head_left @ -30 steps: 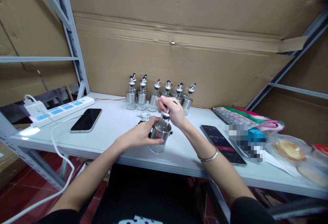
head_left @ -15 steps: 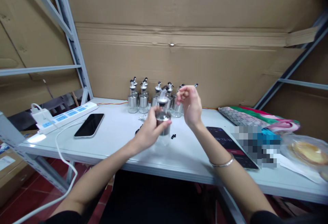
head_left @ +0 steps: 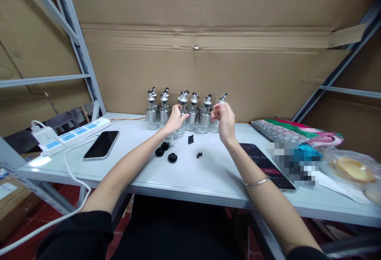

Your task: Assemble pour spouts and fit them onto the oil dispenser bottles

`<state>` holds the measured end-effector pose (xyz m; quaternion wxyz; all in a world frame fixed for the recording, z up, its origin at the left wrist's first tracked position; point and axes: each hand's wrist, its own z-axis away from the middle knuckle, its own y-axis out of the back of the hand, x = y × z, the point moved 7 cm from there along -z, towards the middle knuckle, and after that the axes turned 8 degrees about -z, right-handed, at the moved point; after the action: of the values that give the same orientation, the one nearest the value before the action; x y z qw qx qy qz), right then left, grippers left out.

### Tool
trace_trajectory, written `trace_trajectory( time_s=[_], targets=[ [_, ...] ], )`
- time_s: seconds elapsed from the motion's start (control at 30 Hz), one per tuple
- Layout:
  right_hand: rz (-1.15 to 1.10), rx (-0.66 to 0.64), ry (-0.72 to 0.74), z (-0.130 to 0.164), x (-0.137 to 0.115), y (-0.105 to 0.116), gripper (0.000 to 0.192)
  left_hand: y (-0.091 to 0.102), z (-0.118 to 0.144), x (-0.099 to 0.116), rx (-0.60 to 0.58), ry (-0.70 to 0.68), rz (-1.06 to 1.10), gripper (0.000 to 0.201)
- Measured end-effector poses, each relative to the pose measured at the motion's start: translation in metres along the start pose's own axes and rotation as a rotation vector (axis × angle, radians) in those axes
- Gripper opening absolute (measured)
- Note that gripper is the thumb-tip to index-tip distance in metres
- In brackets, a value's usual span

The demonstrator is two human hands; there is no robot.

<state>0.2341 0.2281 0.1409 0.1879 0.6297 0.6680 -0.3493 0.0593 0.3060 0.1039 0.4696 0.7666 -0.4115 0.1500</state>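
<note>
Fingers of our left hand (head_left: 175,119) wrap the steel-collared oil dispenser bottle (head_left: 181,113), which stands in the row of dispenser bottles (head_left: 157,111) at the back of the white table (head_left: 133,164). Our right hand (head_left: 222,118) hovers just beside it, fingers loosely curled, holding nothing we can make out. Black stoppers (head_left: 167,153) lie nearer us.

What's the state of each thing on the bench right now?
left hand: closed on dispenser bottle, upright in row
right hand: fingers curled, holds nothing visible
bottle row: upright, spouts on
black caps: loose on table
left phone: screen dark
right phone: screen lit
</note>
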Motion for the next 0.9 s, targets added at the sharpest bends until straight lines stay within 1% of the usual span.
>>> trace_trajectory(
  time_s=[0.1,0.2,0.37,0.47,0.53,0.6,0.67,0.73,0.77,0.83,0.9],
  targets=[
    [0.008,0.004,-0.01,0.001,0.002,0.001,0.035,-0.007,-0.003,-0.003,0.002,-0.006,-0.025,0.044],
    [0.034,-0.006,0.001,0.002,0.001,0.0,0.035,-0.011,-0.009,-0.01,-0.008,0.012,-0.043,0.043],
    [-0.034,-0.01,-0.047,0.004,0.002,-0.003,0.031,-0.011,-0.019,-0.024,-0.035,0.045,-0.074,0.045],
    [-0.063,0.003,-0.074,0.003,0.004,-0.003,0.03,-0.013,-0.023,-0.027,-0.079,0.025,-0.09,0.051],
    [-0.057,0.008,-0.082,0.002,0.006,-0.002,0.029,-0.013,-0.02,-0.027,-0.103,0.011,-0.093,0.057],
    [-0.04,0.01,-0.085,0.002,0.007,-0.001,0.028,-0.011,-0.013,-0.026,-0.122,0.019,-0.118,0.06],
    [-0.024,0.01,-0.078,0.002,0.008,-0.001,0.028,-0.004,0.001,-0.025,-0.134,0.009,-0.171,0.057],
    [-0.012,0.004,-0.063,0.003,0.008,-0.002,0.027,0.008,0.019,-0.02,-0.153,-0.088,-0.217,0.049],
    [-0.005,0.0,-0.053,0.003,0.008,-0.002,0.026,0.014,0.029,-0.017,-0.179,-0.157,-0.228,0.044],
    [0.015,-0.013,-0.036,0.004,0.008,-0.003,0.025,0.022,0.047,-0.017,-0.291,-0.261,-0.231,0.038],
    [0.041,-0.028,-0.018,0.005,0.007,-0.004,0.024,0.03,0.06,-0.026,-0.362,-0.274,-0.274,0.039]
  ],
)
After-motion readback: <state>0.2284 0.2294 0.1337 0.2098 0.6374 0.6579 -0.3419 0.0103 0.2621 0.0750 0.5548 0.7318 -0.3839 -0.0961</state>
